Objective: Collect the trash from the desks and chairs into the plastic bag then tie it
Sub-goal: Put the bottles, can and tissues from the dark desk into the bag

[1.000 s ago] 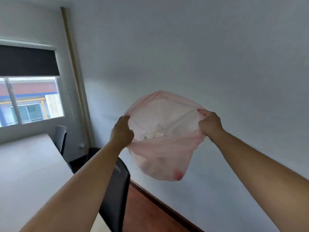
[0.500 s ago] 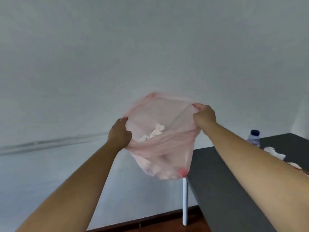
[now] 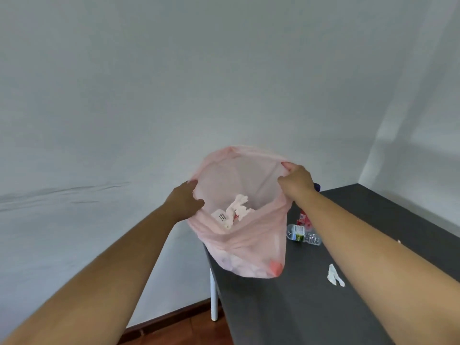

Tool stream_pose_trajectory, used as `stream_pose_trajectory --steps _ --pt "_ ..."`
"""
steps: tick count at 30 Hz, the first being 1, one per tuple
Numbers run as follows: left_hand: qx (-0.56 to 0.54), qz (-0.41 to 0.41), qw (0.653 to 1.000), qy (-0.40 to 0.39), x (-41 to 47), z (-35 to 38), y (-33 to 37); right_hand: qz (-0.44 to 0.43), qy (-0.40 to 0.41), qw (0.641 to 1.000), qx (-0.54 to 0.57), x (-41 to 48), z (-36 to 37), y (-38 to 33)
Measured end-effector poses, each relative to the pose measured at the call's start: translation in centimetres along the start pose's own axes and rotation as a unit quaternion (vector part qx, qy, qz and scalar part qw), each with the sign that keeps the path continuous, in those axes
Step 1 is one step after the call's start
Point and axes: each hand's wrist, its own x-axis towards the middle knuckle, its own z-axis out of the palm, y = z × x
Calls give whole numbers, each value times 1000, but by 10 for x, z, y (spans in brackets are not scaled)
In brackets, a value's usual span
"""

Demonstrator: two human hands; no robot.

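Swinging right since the earlier frame, the view now takes in much more of the dark tabletop [image 3: 373, 245], its litter newly visible. Nearest lies a torn white tissue [image 3: 334, 275]; beyond it a crushed clear bottle [image 3: 302, 235]. Both hands pinch the rim of the pink plastic bag [image 3: 245, 241], left hand [image 3: 185, 201] and right hand [image 3: 296, 181] stretching its mouth wide above the tabletop's near corner. Thin and translucent, it sags with crumpled paper inside. Collecting looks partly done; this tabletop and the tying remain.
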Motion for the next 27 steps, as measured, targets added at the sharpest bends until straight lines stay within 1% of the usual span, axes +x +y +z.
stream_pose_trajectory --steps 4,7,9,11,13,17,19,21,23,25,27 --pt "5 -4 999 -45 34 34 -1 23 -24 998 -53 30 21 25" --pt "6 13 999 -52 62 47 -8 20 -24 996 -80 56 38 35" --pt "6 26 997 -75 81 58 -18 9 -26 991 -128 68 52 44" --pt "6 29 994 -108 93 67 -27 -5 -47 982 -184 74 62 52" --pt "22 37 989 -145 114 77 -38 1 -61 972 -225 89 72 59" --pt "70 50 978 -191 142 94 -56 39 -102 967 -228 101 95 79" --pt "122 65 977 -165 148 98 -60 44 -118 966 -224 99 101 88" --pt "168 87 979 -80 153 93 -53 55 -106 971 -209 100 98 91" --pt "142 106 984 -13 162 82 -39 55 -76 974 -207 105 88 88" --pt "110 137 985 4 170 75 -18 39 -42 975 -213 108 72 82" --pt "95 178 979 0 176 74 9 34 -15 975 -221 107 51 78"
